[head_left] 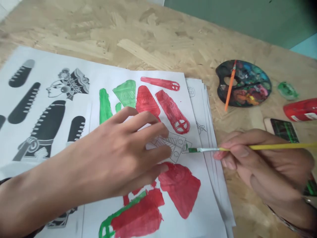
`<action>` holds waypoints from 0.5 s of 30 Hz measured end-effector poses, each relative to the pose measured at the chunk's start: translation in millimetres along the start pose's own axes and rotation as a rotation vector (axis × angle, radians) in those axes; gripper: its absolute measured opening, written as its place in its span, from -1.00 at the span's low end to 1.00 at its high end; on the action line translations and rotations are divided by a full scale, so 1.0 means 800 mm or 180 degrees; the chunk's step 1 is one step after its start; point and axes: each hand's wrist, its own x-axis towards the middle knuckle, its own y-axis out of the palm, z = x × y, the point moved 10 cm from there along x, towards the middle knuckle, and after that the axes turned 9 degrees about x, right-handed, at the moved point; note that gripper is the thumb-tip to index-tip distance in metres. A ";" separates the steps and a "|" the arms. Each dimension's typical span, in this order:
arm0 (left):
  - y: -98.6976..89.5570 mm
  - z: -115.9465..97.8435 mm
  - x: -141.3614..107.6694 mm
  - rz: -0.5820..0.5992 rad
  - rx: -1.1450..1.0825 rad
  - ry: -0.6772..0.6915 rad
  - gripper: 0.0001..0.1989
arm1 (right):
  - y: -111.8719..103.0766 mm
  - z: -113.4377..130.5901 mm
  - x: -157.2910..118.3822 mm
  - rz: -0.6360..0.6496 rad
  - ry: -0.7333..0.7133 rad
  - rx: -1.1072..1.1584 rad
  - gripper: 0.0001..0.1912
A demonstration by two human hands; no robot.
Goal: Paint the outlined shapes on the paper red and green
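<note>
Soft, even light falls on my bench point(173, 36), shadows faint under my left hand point(106, 155), and the top-right corner seems blurred dark.

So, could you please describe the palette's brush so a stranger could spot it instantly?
On the chipboard table, look upper right for the dark paint palette. The brush lies across it beside the thumb hole, its end jutting past the rim. Its orange handle sets it apart from the yellow-handled brush in the right hand.
</note>
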 end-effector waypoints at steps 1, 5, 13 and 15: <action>0.000 -0.001 0.001 0.0020 0.0054 0.0029 -0.84 | -0.003 -0.003 0.001 -0.0048 -0.0028 0.0167 -0.89; -0.002 -0.008 0.005 0.0034 0.0317 0.0269 -0.83 | -0.002 -0.016 0.007 -0.0089 0.0046 0.0708 -0.94; -0.006 -0.005 0.014 -0.0049 0.0381 0.0539 -0.79 | 0.014 -0.011 0.008 0.0287 0.0042 0.1089 -0.85; -0.006 -0.003 0.011 -0.0082 0.0290 0.0538 -0.78 | 0.016 -0.010 0.006 0.0352 0.0034 0.1078 -0.78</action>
